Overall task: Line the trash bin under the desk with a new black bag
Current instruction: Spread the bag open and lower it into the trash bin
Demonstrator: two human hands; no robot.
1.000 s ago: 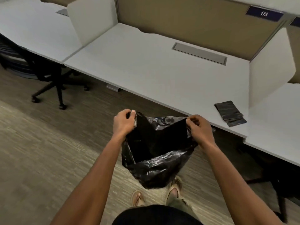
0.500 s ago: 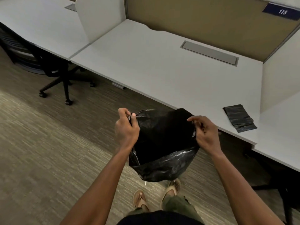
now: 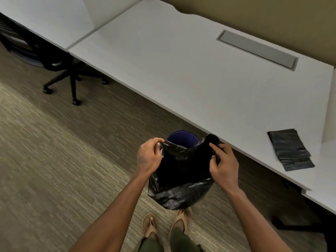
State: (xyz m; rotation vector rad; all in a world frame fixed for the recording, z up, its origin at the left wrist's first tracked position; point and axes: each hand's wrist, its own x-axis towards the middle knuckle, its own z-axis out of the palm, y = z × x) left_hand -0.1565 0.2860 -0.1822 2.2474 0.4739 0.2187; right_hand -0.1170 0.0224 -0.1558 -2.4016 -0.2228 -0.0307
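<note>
A black plastic bag (image 3: 179,180) hangs open in front of me, above my sandalled feet. My left hand (image 3: 148,156) pinches its rim on the left and my right hand (image 3: 222,165) pinches the rim on the right. Just beyond the bag, a round blue trash bin (image 3: 182,139) stands on the carpet at the front edge of the white desk (image 3: 181,70); only its far rim and inside show, the rest is hidden by the bag.
A folded stack of black bags (image 3: 290,150) lies on the desk at the right. A black office chair (image 3: 61,70) stands under the neighbouring desk at the left. White dividers and a grey cable tray (image 3: 258,50) sit on the desk.
The view has tilted down and closer to the desk. The blue bin has come into sight behind the bag. Both hands still hold the bag's rim, now lower.
</note>
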